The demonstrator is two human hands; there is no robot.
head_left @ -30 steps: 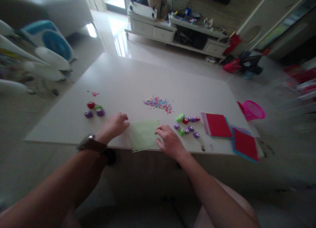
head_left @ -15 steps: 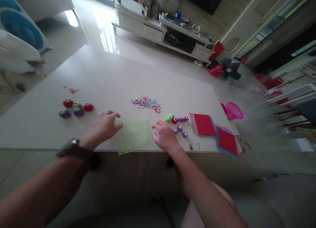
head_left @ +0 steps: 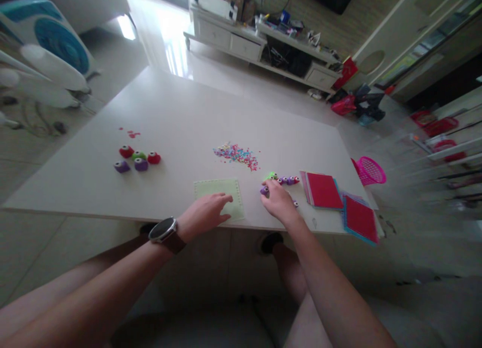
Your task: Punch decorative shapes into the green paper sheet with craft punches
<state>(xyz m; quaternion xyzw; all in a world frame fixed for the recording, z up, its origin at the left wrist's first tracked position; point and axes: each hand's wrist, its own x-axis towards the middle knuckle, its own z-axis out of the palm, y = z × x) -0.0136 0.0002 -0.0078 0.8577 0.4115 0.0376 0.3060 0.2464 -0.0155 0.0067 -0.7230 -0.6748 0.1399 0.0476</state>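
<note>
A pale green sheet of paper (head_left: 211, 186), punched along its edges, lies near the front edge of the white table (head_left: 181, 122). My left hand (head_left: 207, 212), with a watch at the wrist, is over the sheet with thumb and fingers apart; whether it touches the paper I cannot tell. To the right, my right hand (head_left: 277, 200) has its fingers closed around a small purple paper punch (head_left: 264, 190). Just beyond it stand a green punch (head_left: 271, 176) and a row of small purple and red punches (head_left: 289, 180). My right hand partly hides another purple punch (head_left: 295, 203).
Colourful paper bits (head_left: 237, 154) are scattered mid-table. Several larger punches (head_left: 140, 164) stand at the left, near red paper scraps (head_left: 132, 134). Two stacks of coloured paper, one nearer (head_left: 324, 191) and one at the right edge (head_left: 360, 220), lie right. A pink basket (head_left: 371, 170) is beyond.
My left hand has moved right, over the green sheet. My right hand has left the sheet's edge, moved right and closed on a purple punch. The sheet sits further onto the table.
</note>
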